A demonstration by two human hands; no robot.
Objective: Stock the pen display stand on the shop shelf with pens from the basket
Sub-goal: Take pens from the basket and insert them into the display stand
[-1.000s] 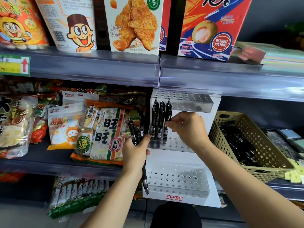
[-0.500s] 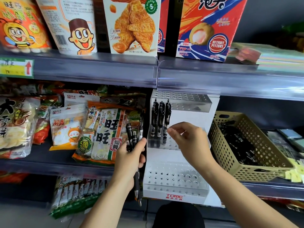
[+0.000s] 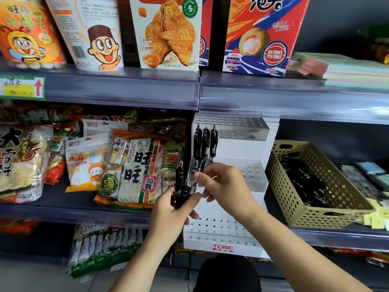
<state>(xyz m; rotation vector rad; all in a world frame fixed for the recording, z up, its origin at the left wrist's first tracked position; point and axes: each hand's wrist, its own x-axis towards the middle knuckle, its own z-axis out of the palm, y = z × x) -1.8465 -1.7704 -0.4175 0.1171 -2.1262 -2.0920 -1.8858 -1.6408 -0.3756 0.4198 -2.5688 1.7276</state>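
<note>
The left hand [image 3: 174,209] gripped a bundle of black pens [image 3: 180,184] just beside the pen display stand [image 3: 252,144] and the right hand [image 3: 223,186] pinched one pen [image 3: 193,187] by its top: light, stiff, probably slick barrels, best taken near the clip end.

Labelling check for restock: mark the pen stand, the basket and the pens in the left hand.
pen stand [image 3: 223,247], head view, front lip with red logo.
basket [image 3: 288,186], head view, perforated side wall.
held pens [image 3: 180,186], head view, black barrels, mid-bunch.
</note>
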